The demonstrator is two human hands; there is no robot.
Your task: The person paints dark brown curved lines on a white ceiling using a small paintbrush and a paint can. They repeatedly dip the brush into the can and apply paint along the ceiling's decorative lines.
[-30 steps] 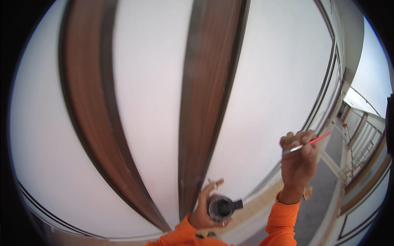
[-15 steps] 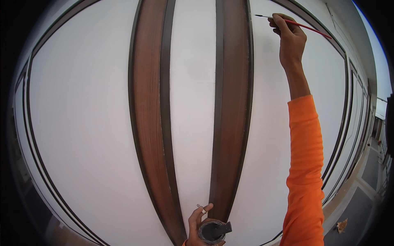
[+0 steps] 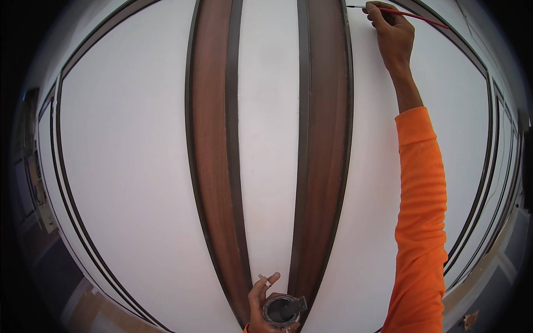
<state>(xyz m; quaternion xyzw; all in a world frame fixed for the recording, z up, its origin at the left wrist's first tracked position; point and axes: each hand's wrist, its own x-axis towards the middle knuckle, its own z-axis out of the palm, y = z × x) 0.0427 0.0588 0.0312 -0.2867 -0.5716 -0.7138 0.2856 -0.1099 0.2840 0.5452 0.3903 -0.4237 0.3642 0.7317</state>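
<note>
Holding thin brush (red-handled), small paint tin, brown wall strips

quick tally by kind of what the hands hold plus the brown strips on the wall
Thin red-handled brush, in the right hand: 1
Small round tin of dark paint, in the left hand: 1
Brown vertical wall strips: 2
Total: 4

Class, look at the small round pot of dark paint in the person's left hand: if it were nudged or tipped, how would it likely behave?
The pot is open on top with dark liquid showing, so tipping it would probably spill. It fits inside the left hand, so it is likely light. Its round shape suggests it could roll if laid on its side.
</note>
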